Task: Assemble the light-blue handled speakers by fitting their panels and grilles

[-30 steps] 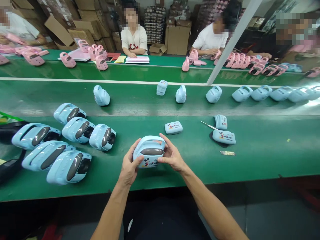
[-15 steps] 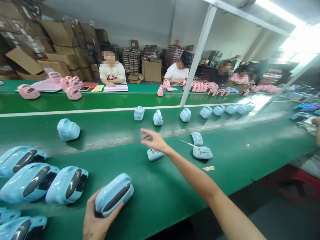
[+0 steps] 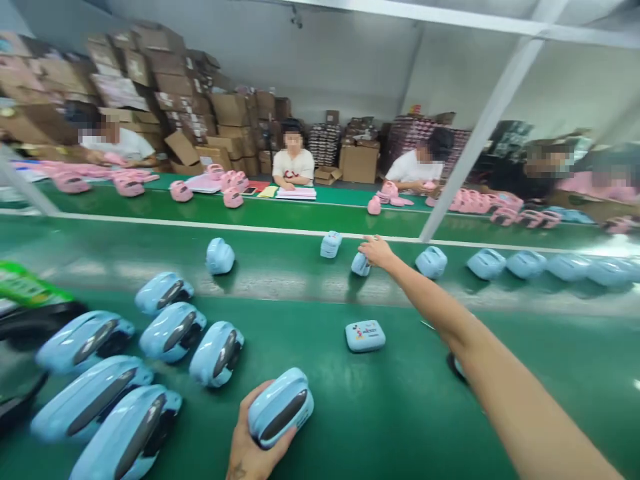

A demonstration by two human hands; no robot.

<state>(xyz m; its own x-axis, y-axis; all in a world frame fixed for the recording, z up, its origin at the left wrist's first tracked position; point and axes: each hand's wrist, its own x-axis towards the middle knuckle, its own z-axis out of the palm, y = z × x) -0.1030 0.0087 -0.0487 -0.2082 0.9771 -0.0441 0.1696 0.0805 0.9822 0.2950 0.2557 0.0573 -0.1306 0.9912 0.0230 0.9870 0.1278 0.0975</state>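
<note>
My left hand (image 3: 253, 448) grips a light blue plastic device (image 3: 280, 407) with a dark grey strip, low over the near green table (image 3: 380, 413). My right arm stretches far forward, and my right hand (image 3: 376, 251) closes on a small light blue device (image 3: 359, 265) standing on the conveyor belt (image 3: 280, 267). A flat blue cover with a cartoon print (image 3: 365, 335) lies on the table under my arm.
Several blue devices (image 3: 173, 331) lie in a cluster at my left. More blue ones (image 3: 486, 263) ride the belt to the right, with two others (image 3: 220, 257) to the left. People sit across at a far table with pink devices (image 3: 233, 197). A slanted white post (image 3: 480, 130) rises at the right.
My right hand left the device I held in both hands and reached out to the small blue device on the belt. My left hand kept the device. The view tilted up.
</note>
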